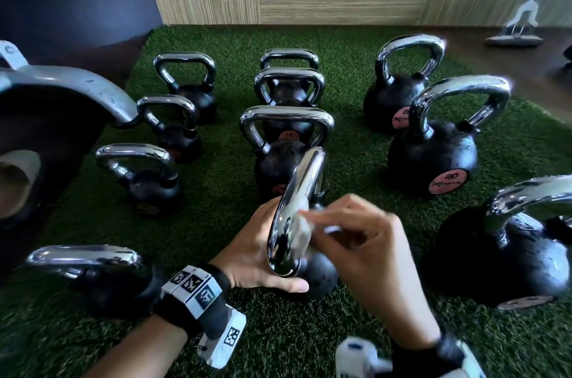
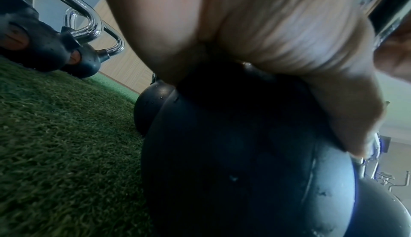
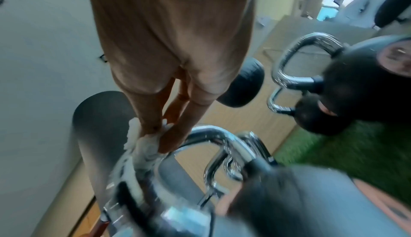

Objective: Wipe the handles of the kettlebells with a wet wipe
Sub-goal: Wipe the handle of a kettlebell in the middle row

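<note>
A round, matte black kettlebell (image 1: 315,275) with a smooth, mirror-bright chrome loop handle (image 1: 295,210) is stood on coarse green artificial turf (image 1: 216,179) among other black kettlebells. The handle's near base is cupped by the left hand (image 1: 257,250), thumb laid flat across the ball. A crumpled white wet wipe (image 1: 301,232) is pinched against the handle by the right hand (image 1: 365,250). The handle's loop is seen edge-on, its long axis running away from the person.

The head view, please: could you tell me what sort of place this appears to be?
Most likely a gym: rows of black kettlebells with chrome handles stand on green artificial turf, and a weight plate sits at the left.
</note>
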A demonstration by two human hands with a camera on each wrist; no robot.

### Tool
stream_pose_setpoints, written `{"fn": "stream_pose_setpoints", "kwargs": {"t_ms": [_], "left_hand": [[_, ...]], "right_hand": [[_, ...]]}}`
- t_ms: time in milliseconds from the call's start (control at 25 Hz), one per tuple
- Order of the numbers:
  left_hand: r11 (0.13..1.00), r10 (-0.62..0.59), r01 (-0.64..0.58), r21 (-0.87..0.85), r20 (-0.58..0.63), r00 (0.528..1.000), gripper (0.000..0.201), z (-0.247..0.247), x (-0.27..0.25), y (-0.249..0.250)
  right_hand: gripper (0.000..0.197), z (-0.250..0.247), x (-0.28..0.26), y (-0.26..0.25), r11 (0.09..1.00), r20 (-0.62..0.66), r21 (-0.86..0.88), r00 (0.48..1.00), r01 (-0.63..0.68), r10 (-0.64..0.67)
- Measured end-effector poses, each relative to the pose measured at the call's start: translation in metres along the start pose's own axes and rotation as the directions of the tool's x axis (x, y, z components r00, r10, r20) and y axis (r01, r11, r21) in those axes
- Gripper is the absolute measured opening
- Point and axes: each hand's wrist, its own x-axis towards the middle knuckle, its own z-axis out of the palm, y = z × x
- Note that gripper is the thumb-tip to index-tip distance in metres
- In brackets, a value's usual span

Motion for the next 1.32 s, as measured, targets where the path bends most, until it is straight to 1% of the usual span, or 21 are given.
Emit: {"fn": "stream_pose_setpoints", "kwargs": {"t_ms": [40,80,120,160,240,320,360,440,480,560,600,680,760,840,960,1000,1120,1160,1240,1280,1320], "left_hand": [[0.998,-0.002,0.001,-0.062,-0.026,1.0,0.101,0.0,0.001,0.003],[0.998,0.006,-0.01,-0.066,-0.057,0.998,0.093,0.0,-0.001,0.007],[0.999,0.025,-0.03,-0.038,-0.11,0.994,0.093,0.0,-0.002,0.012],[0.999,0.038,-0.037,0.017,-0.119,0.992,0.094,-0.001,-0.002,0.017],[0.999,0.024,-0.019,0.038,-0.109,0.994,0.099,-0.002,-0.002,0.022],[0.998,0.05,-0.047,0.032,-0.117,0.992,0.1,-0.001,0.0,0.015],[0.999,0.04,-0.038,0.014,-0.116,0.992,0.101,-0.001,-0.001,0.012],[1.0,0.022,-0.024,-0.014,-0.109,0.994,0.105,0.0,-0.003,0.007],[1.0,0.015,-0.016,-0.012,-0.098,0.995,0.11,0.0,-0.003,0.005],[1.0,-0.012,0.011,-0.013,-0.076,0.997,0.117,0.0,-0.001,0.0],[1.0,-0.004,0.005,0.013,-0.069,0.998,0.118,0.0,0.001,-0.001],[0.992,0.045,-0.038,0.119,-0.054,0.998,0.117,0.001,0.003,-0.001],[0.975,0.094,-0.083,0.208,-0.043,0.995,0.117,0.0,0.003,0.001],[0.979,0.121,-0.108,0.173,-0.067,0.99,0.121,-0.002,0.002,0.004],[0.981,0.127,-0.111,0.159,-0.097,0.987,0.123,-0.002,0.003,0.007],[0.983,0.124,-0.109,0.146,-0.095,0.988,0.123,-0.002,0.002,0.009],[0.981,0.125,-0.112,0.16,-0.071,0.99,0.119,-0.002,0.004,0.006],[0.983,0.121,-0.111,0.147,-0.062,0.991,0.119,-0.001,0.006,0.002],[0.991,0.077,-0.072,0.117,-0.038,0.996,0.122,0.001,0.008,-0.005],[0.993,0.056,-0.054,0.108,-0.015,0.998,0.126,0.002,0.01,-0.009],[0.993,0.036,-0.036,0.108,0.006,0.999,0.129,0.003,0.012,-0.01]], "right_hand": [[0.018,0.006,-0.015,-0.001,0.997,0.028,0.05,0.998,-0.051,0.05],[0.018,0.011,-0.027,0.0,0.991,0.044,0.093,0.995,-0.098,0.095],[0.018,0.015,-0.035,0.003,0.982,0.044,0.131,0.99,-0.137,0.132],[0.019,0.017,-0.04,0.009,0.973,0.03,0.162,0.986,-0.165,0.163],[0.02,0.018,-0.042,0.019,0.967,0.01,0.178,0.983,-0.183,0.184],[0.02,0.019,-0.041,0.022,0.973,0.01,0.169,0.988,-0.155,0.156],[0.02,0.021,-0.042,0.023,0.979,0.015,0.142,0.989,-0.146,0.145],[0.021,0.023,-0.044,0.026,0.994,0.03,-0.001,0.993,-0.11,0.11],[0.021,0.022,-0.041,0.028,0.995,0.046,-0.081,0.997,-0.065,0.069],[0.019,0.012,-0.029,0.034,0.98,0.138,-0.196,0.99,0.038,-0.011],[0.018,0.007,-0.018,0.037,0.97,0.196,-0.233,0.98,0.074,-0.028],[0.016,-0.001,0.006,0.041,0.966,0.301,-0.243,0.954,0.093,-0.016],[0.013,-0.003,0.026,0.042,0.974,0.428,-0.205,0.904,0.1,-0.003],[0.014,-0.002,0.036,0.04,0.985,0.53,-0.144,0.848,0.094,-0.003],[0.017,-0.005,0.04,0.038,0.999,0.6,0.01,0.8,-0.031,0.019],[0.017,-0.005,0.04,0.039,0.998,0.607,0.032,0.795,-0.057,0.026],[0.016,-0.001,0.048,0.043,1.0,0.627,-0.013,0.779,-0.005,0.012],[0.016,-0.001,0.049,0.042,1.0,0.636,-0.007,0.772,-0.013,0.015],[0.014,-0.002,0.046,0.04,0.987,0.627,0.104,0.778,-0.122,0.03],[0.013,-0.002,0.042,0.039,0.959,0.609,0.195,0.792,-0.204,0.045],[0.014,-0.001,0.038,0.038,0.91,0.584,0.296,0.809,-0.289,0.067]]}}
